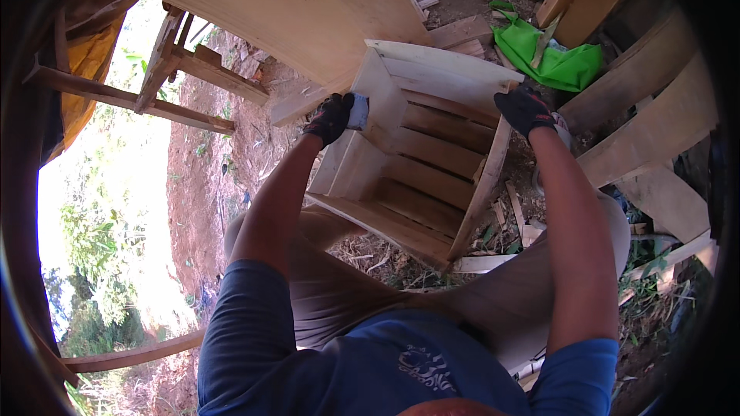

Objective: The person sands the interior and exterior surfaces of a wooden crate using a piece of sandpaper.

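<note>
Daylight is flooding in from left, glare is bleaching foliage [96, 239]; right side is lying dimmer; fisheye is bending edges.

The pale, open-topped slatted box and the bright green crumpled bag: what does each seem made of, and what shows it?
Pale, open-topped slatted box: apparently bare wood, judging by its matte boards and uneven tan tones.
Bright green crumpled bag: thin plastic or synthetic fabric, perhaps, given its soft folds; which is unclear.

Left hand [330, 117] and right hand [527, 110] curl, both arms [279, 192] outstretched
</note>
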Available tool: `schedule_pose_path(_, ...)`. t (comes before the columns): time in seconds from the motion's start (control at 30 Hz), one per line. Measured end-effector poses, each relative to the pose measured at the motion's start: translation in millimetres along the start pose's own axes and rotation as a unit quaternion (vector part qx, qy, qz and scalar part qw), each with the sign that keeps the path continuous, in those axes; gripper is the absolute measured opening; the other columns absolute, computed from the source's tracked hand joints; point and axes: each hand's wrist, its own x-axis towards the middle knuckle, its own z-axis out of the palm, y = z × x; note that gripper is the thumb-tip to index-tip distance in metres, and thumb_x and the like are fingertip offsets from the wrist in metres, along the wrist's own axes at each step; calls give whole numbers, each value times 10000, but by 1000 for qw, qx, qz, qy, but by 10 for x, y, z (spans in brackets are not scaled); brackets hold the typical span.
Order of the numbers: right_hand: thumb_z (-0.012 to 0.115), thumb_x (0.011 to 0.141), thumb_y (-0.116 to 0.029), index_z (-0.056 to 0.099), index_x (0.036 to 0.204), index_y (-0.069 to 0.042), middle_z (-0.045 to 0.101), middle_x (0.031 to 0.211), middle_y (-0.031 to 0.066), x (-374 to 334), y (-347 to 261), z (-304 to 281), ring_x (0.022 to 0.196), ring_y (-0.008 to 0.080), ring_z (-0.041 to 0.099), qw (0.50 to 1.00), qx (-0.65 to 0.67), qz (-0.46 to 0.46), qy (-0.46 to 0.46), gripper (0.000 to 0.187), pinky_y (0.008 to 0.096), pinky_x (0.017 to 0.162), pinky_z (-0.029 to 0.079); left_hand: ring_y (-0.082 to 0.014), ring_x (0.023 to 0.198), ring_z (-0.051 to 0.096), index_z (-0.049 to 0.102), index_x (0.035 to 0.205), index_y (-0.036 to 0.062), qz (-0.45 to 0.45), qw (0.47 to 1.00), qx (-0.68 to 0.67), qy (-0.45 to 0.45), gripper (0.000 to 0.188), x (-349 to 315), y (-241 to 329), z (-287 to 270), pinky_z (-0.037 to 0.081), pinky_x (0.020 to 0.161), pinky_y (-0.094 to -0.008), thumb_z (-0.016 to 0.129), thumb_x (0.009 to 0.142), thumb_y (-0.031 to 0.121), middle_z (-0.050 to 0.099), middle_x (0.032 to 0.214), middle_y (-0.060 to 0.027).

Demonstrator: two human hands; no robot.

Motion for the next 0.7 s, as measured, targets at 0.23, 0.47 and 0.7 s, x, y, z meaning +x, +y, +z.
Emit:
schedule_pose_path(0.23,562,853,-473,675,1277,-15,628,1342,271,172,60,47,1248,421,609,1000,9,22,-20,634,484,1067,481,-452,1284,565,579,1287,11,95,977,192,12,628,870,558,-159,437,1085,-522,340,1053,542,591,1381,-275)
schedule_pose_path(0.47,557,841,-448,711,1207,-31,665,1275,258,175,89,150,1207,418,633,998,13,53,41,576,485,1052,493,-417,1318,549,611,1364,79,77,973,215,17,604,1449,725,-124,431,1106,-502,300,1069,505,595,1411,-216)
schedule_pose_path(0.7,551,833,-423,726,1213,-76,668,1283,245,118,-76,44,1203,428,631,1000,1,12,-16,544,483,1048,498,-432,1340,524,570,1381,28,70,983,169,3,691,1297,262,-175,402,1130,-506,289,1051,567,569,1440,-234)
